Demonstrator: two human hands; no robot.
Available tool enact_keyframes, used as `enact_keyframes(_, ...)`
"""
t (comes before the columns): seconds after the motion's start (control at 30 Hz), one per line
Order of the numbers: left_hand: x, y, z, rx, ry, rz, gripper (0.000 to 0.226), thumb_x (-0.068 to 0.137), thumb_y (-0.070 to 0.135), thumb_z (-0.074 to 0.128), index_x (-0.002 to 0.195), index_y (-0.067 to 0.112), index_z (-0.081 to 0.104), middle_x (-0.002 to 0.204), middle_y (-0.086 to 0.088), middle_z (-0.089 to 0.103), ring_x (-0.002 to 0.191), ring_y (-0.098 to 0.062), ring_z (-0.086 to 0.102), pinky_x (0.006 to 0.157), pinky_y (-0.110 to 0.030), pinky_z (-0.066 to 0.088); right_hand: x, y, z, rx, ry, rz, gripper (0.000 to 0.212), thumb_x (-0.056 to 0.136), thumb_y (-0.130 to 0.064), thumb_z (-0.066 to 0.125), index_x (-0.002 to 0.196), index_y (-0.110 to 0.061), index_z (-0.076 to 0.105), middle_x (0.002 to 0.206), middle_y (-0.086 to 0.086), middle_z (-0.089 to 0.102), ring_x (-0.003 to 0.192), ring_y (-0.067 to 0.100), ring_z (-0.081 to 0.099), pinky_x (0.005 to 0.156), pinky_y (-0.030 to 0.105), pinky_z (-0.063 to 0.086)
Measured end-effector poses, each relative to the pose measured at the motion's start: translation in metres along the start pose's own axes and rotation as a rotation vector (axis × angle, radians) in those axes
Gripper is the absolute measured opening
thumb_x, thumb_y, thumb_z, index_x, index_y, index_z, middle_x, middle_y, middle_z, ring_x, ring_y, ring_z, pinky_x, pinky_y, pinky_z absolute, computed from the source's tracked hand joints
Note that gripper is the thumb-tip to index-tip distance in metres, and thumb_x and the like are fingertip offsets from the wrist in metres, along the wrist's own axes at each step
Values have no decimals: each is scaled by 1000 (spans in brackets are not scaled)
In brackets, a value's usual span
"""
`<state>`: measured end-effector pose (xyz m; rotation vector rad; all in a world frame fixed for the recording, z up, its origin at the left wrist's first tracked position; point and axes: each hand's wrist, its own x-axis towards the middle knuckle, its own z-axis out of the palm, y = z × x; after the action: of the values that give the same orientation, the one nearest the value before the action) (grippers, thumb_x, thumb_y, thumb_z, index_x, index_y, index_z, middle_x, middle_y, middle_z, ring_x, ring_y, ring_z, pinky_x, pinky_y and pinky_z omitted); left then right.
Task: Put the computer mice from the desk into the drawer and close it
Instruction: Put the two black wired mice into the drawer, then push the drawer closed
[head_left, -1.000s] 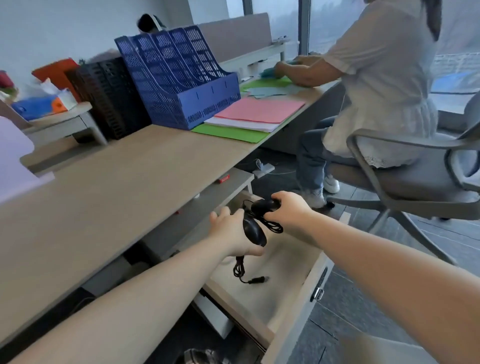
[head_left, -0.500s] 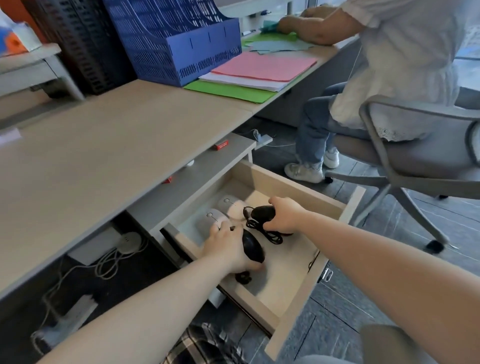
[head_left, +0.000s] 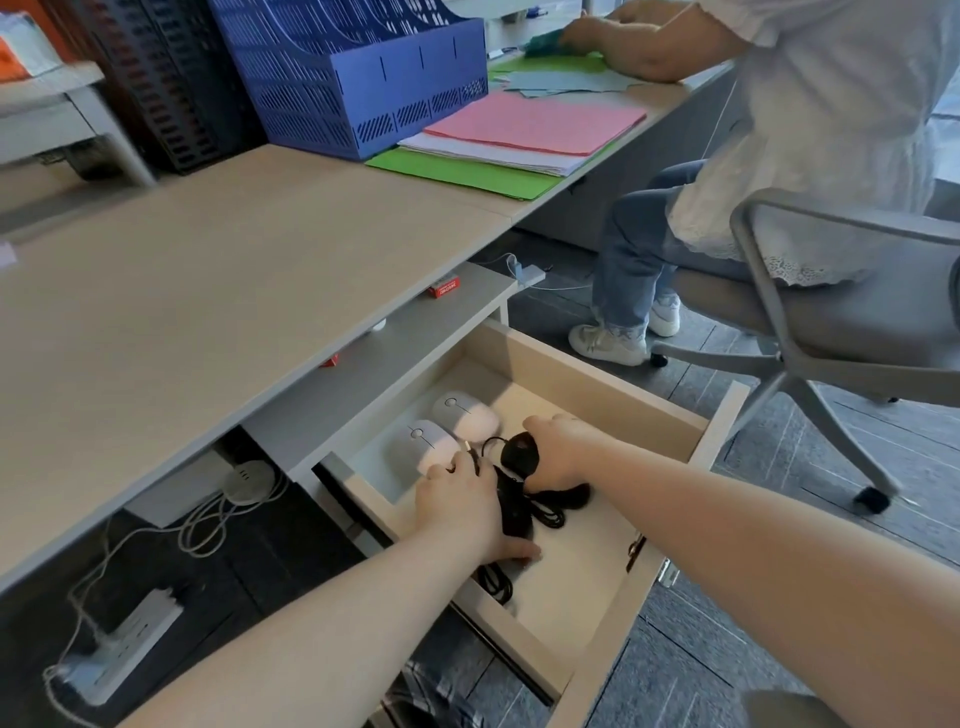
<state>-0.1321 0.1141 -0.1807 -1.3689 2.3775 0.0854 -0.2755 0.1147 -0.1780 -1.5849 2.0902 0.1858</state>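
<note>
The wooden drawer (head_left: 597, 387) under the desk stands pulled open. Two white mice (head_left: 434, 441) (head_left: 467, 415) lie side by side at its back left. My left hand (head_left: 462, 512) rests low in the drawer on a black wired mouse (head_left: 514, 512), whose cable loops out beside and below it. My right hand (head_left: 563, 454) is closed around a second black wired mouse (head_left: 521, 451), held just above the drawer floor beside the white ones. The black cables (head_left: 548, 512) tangle between both hands.
The desk top (head_left: 208, 291) is to the left, with a blue file rack (head_left: 358, 73) and coloured paper stacks (head_left: 530, 135). A seated person (head_left: 810, 119) on a grey swivel chair (head_left: 831, 312) is close on the right. A power strip (head_left: 119, 644) and cords lie under the desk.
Both hands have come down from above the drawer into it with the black mice. The view has tilted down, showing the two white mice inside.
</note>
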Motion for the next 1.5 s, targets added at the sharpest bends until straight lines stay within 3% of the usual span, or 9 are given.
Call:
enact_keyframes(0.2, 3, -5, -8, -26, -105, 73, 121, 46, 84, 63, 140, 18, 26, 135, -5, 38, 117, -26, 49, 83, -38, 47, -1, -2, -3, -24, 16, -32, 73, 76, -49, 69, 137, -18, 43, 131, 13, 52, 117, 33, 54, 95, 40, 50)
enact_keyframes(0.4, 10, -26, -30, -144, -393, 247, 112, 57, 59, 79, 145, 24, 19, 146, -9, 30, 131, -26, 33, 107, -39, 35, -2, 1, -5, 18, -8, -43, 71, 79, -46, 68, 138, -16, 43, 134, 13, 53, 119, 33, 54, 98, 39, 49)
enact_keyframes(0.63, 4, -16, -9, -144, -195, 210, 105, 40, 63, 83, 128, 28, 38, 119, -7, 41, 105, -27, 51, 90, -39, 50, -1, 3, -4, 59, -22, -61, 71, 76, -40, 71, 137, -16, 43, 131, 11, 55, 117, 32, 55, 97, 40, 50)
enact_keyframes(0.77, 6, -9, -4, -122, -139, 134, 106, 39, 60, 85, 128, 29, 37, 133, -9, 31, 102, -30, 57, 81, -39, 50, 0, 2, -2, 50, -14, -68, 68, 76, -38, 72, 135, -16, 45, 129, 12, 57, 116, 32, 56, 93, 38, 50)
enact_keyframes(0.9, 8, -3, -4, -109, -116, 84, 107, 40, 57, 83, 131, 27, 33, 153, -17, 0, 105, -35, 59, 80, -38, 52, 3, 4, -1, 31, 5, -66, 66, 75, -40, 71, 132, -16, 47, 128, 12, 57, 114, 33, 56, 93, 40, 51)
enact_keyframes(1.17, 11, -3, -5, -74, -140, 76, 119, 38, 69, 79, 137, 31, 26, 152, -14, 4, 112, -31, 56, 82, -38, 50, 4, 5, -2, 27, -1, -62, 65, 78, -41, 69, 134, -17, 46, 129, 12, 57, 116, 33, 56, 93, 39, 50)
enact_keyframes(1.23, 8, -3, -9, -60, -115, 88, 120, 39, 71, 78, 138, 29, 25, 148, -11, 15, 114, -30, 54, 83, -40, 51, 1, 4, -4, -2, -4, -47, 65, 81, -47, 64, 135, -17, 45, 131, 11, 56, 118, 33, 55, 95, 40, 49)
enact_keyframes(1.37, -3, -8, -31, -78, -12, 113, 70, 62, 59, 71, 117, 24, 45, 117, -1, 46, 104, -25, 55, 69, -32, 43, -17, 4, -15, 19, 55, 3, 49, 90, -42, 50, 133, -18, 49, 129, 8, 57, 117, 31, 55, 91, 41, 50)
enact_keyframes(1.5, -22, -22, -80, -81, 186, 86, 13, 88, 25, 50, 99, 22, 55, 99, -4, 60, 93, -29, 57, 62, -31, 40, -57, 13, -40, 11, 489, 150, 28, 90, -22, 46, 112, -15, 62, 114, 6, 60, 110, 27, 51, 88, 41, 43)
